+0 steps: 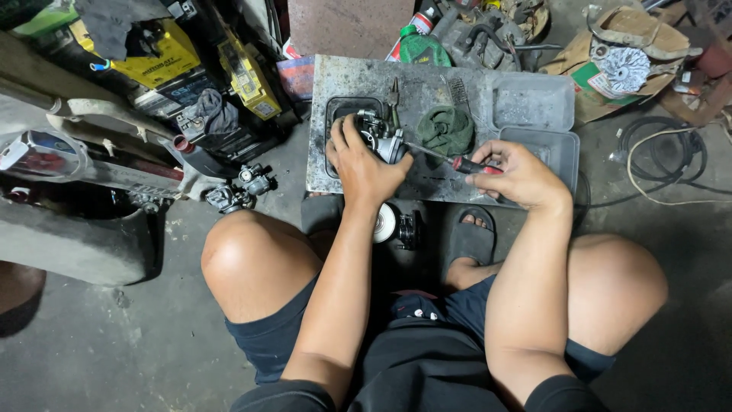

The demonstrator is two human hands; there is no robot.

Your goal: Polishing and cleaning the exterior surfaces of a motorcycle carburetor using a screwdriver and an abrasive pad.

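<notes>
My left hand [362,162] grips a small metal carburettor [381,133] and steadies it over a dark tray [335,108] on a grey metal slab [427,88]. My right hand [517,172] holds a red-handled screwdriver [467,165], whose thin shaft points left with the tip at the carburettor's side. A pair of pliers [393,95] lies just behind the carburettor. To its right, on the slab, sits a crumpled green rag [447,128].
Two clear plastic containers [534,103] rest on the slab's right end. A green bottle [423,49] and engine parts stand behind it. Yellow batteries [160,57] and small metal parts [240,191] lie at the left, cables [663,152] at the right. My knees and sandalled foot [471,233] are below.
</notes>
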